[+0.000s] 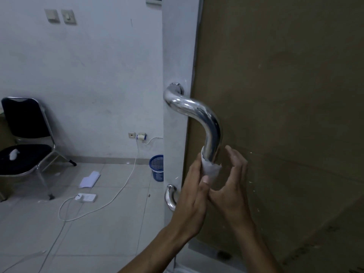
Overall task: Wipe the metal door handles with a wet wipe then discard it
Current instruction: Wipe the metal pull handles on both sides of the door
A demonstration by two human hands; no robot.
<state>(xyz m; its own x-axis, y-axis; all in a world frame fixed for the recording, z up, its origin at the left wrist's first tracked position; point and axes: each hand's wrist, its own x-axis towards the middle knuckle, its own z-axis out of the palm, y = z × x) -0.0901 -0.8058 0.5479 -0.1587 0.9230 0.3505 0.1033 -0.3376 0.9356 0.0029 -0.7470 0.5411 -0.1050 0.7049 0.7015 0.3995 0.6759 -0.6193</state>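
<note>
Now the left hand (194, 191) grips the wipe (211, 171) round the handle (211, 133); right hand (231, 186) hovers beside it, loosely open, empty. Best squeeze snugly, slide along the tube.

White wall (88, 66), tiled floor (110, 223), black chair (25, 134), dim light.

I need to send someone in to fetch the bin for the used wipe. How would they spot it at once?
Start at the brown door with the curved metal handle. Just left of the grey door frame, on the tiled floor against the white wall, stands the wastebasket. It is the only blue thing with open mesh sides, partly hidden by the frame.
</note>
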